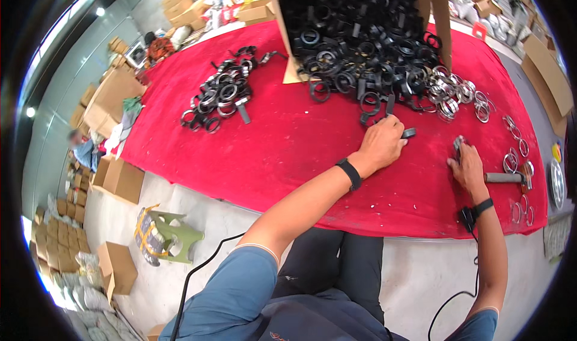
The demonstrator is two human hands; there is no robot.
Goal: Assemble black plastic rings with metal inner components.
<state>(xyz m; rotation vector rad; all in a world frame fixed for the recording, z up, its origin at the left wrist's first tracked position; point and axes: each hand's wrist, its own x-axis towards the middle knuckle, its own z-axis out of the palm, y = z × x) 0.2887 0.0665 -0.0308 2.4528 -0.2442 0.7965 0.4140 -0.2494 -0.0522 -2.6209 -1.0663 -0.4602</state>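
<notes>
My left hand [380, 144] is closed round a black ring-shaped part [409, 133], whose dark edge sticks out by the fingers. A flat dark tab [390, 105] rises just beyond the knuckles; whether it belongs to the held part I cannot tell. Over the red cloth to the right, my right hand [468, 168] pinches a small grey metallic piece [460, 141], mostly hidden by the fingers. Beyond my left hand, a heap of black rings [366, 58] spills from a tipped cardboard box [442, 25]. Silver rings [448, 94] lie at the heap's right side.
A separate pile of black rings [222, 91] is at the left of the red-covered table [270, 155]. By my right wrist lies a hammer [503, 177], among loose silver rings [511, 159]. A green stool [180, 239] and cardboard boxes [117, 267] stand on the floor.
</notes>
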